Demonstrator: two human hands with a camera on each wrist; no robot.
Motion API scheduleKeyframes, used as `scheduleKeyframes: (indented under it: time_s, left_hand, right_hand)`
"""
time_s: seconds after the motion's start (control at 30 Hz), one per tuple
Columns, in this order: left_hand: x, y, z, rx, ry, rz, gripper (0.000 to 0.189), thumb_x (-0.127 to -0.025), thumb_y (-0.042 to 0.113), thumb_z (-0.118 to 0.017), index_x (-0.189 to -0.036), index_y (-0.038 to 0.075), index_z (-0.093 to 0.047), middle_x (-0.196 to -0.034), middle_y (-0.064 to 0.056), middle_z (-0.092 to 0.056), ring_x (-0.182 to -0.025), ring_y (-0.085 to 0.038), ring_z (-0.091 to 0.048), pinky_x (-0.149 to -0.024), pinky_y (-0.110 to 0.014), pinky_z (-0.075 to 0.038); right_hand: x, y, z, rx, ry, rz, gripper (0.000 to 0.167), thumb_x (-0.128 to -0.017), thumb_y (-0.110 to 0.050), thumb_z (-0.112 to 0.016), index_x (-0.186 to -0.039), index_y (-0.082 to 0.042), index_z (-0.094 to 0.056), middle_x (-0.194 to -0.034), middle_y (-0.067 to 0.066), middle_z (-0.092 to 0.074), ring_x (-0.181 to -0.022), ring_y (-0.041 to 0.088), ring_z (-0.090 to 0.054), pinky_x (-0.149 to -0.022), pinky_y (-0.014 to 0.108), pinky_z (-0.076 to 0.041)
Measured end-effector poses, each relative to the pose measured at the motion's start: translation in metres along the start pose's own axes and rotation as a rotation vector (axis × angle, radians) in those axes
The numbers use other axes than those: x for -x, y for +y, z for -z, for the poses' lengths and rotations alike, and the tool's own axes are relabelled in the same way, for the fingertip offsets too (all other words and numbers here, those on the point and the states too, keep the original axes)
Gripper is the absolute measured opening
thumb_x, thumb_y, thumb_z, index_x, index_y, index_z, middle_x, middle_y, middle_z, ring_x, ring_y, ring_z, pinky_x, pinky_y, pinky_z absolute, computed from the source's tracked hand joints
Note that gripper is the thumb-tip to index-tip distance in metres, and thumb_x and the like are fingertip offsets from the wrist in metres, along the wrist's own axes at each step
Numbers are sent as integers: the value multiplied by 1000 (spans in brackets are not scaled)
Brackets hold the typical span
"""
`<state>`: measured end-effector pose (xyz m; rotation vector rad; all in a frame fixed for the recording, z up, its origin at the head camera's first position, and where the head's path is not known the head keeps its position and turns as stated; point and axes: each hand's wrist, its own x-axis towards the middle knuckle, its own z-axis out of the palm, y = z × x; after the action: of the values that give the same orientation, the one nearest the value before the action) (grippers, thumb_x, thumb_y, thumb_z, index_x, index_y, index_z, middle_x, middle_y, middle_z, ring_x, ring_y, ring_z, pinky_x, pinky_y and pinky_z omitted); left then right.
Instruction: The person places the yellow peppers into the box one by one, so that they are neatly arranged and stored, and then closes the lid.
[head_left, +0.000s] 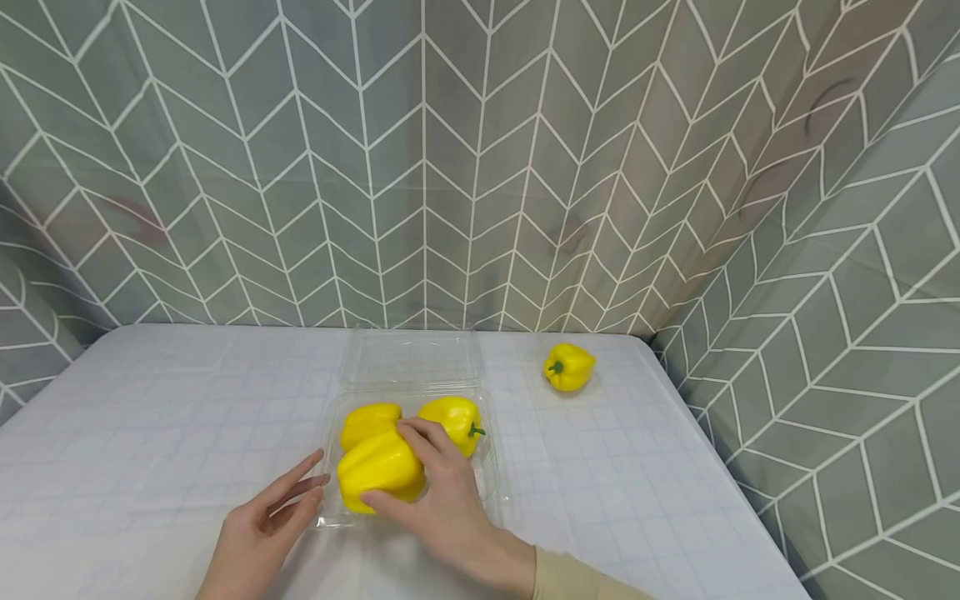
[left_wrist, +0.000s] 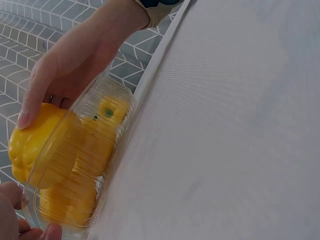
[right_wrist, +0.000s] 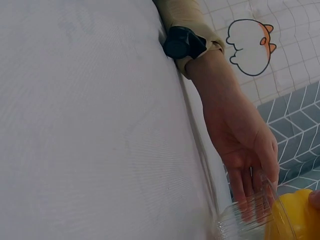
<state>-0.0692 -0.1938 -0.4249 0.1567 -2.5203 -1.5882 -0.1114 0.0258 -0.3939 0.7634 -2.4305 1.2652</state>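
My right hand [head_left: 450, 492] grips a yellow bell pepper [head_left: 378, 471], thumb on its near side and fingers over its far side. That pepper is over the front of a clear plastic clamshell box [head_left: 491, 483], its upper part above the rim in the left wrist view. Behind it in the box lie two more yellow bell peppers, one at the back left [head_left: 367, 423] and one at the back right [head_left: 453, 417] with its green stem pointing right. My left hand [head_left: 262, 525] has its fingers extended against the box's left side, as the right wrist view also shows.
The box's clear lid [head_left: 411, 358] lies folded back toward the far edge of the table. Another yellow bell pepper [head_left: 568, 367] sits on the white tablecloth [head_left: 637, 483] at the back right. A patterned grey curtain [head_left: 450, 167] hangs behind the table.
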Motion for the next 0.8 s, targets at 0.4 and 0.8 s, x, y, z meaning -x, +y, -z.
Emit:
scheduleKeyframes:
  time_s: [0.4,0.8]
  left_hand:
    - [1,3,1,-24,-13,25,48,-99,38,-64,-145,26,-55,-122,-7,-71,-100,12,-62,-81,-7,-53]
    - [0,2,2,-21,-12,25,49,-99,39,-63,-145,26,-54,-122,-6,-71,-100,11,-63,-81,-8,-54]
  right_hand:
    - [-1,6,0,-16,-85,47,65,-91,-38,-73,-141,-1,-55,-141,2,-52,-129,16,-52,-109,35,-48]
    - [0,4,0,18,-125,32,59,-92,-34,-71,-140,-4,-57,-142,1,-52,-130,16,-52,-110,36,-47]
